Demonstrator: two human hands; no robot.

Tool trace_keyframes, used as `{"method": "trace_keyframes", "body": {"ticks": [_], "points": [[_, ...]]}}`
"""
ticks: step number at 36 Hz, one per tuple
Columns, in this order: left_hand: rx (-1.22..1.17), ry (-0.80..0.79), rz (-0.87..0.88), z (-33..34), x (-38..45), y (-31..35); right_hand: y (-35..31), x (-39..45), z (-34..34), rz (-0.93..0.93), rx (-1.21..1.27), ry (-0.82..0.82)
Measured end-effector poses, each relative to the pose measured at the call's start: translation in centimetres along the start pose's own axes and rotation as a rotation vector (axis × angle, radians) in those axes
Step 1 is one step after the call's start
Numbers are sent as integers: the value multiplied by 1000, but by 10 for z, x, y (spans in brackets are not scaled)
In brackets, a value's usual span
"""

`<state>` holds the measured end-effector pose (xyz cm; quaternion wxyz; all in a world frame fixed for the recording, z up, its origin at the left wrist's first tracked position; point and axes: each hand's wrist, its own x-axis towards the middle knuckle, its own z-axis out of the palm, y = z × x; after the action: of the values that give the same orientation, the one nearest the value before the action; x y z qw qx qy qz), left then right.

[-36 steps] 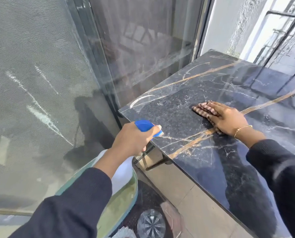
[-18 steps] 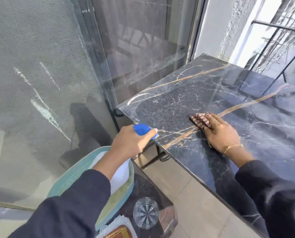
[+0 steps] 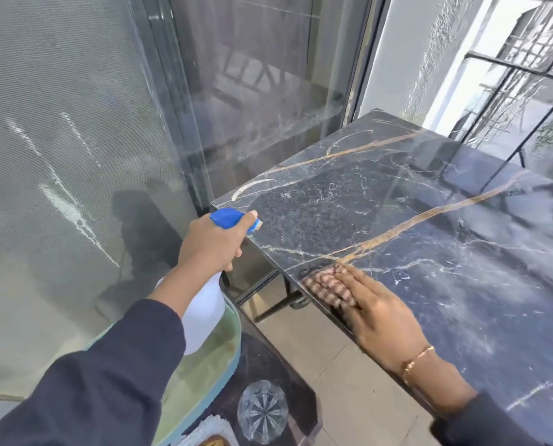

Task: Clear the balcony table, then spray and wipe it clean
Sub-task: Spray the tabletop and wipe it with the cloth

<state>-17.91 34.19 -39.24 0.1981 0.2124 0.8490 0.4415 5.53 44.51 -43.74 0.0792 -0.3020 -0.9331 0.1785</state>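
left hand [image 3: 209,244] fingers clamped on spray bottle [image 3: 204,312] | right hand [image 3: 382,320] fingers flat, pressing cloth [image 3: 328,286] at table [image 3: 413,194] edge

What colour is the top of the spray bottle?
Blue, on the spray bottle; seen in the head view.

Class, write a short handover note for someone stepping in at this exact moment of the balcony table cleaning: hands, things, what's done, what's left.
Left hand grips the spray bottle beside the table's near corner, nozzle toward the top.
Right hand presses the checked cloth flat at the table's near edge.
Marble table is cleared; a misty film shows to the right.
A tray and a cut glass sit lower, to the left.
Left: wipe the rest of the top.
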Motion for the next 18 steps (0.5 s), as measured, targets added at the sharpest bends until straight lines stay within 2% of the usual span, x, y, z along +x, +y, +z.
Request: {"method": "trace_keyframes", "body": {"ticks": [5,7,9,12,15,18], "points": [[-26,22,-6,-10,7,3,24,72,-20,297,-25,127],[-27,32,-1,-12,12,1,12,112,-14,329,-46,114],[-24,40,2,-11,14,2,-8,138,-6,277,-59,92],[-30,43,-2,-8,16,7,-47,144,10,91,-61,29],[-33,55,-8,-9,21,12,-66,112,22,-135,-21,-39],[-54,63,-19,-12,28,19,-49,75,13,-229,17,-61]]}}
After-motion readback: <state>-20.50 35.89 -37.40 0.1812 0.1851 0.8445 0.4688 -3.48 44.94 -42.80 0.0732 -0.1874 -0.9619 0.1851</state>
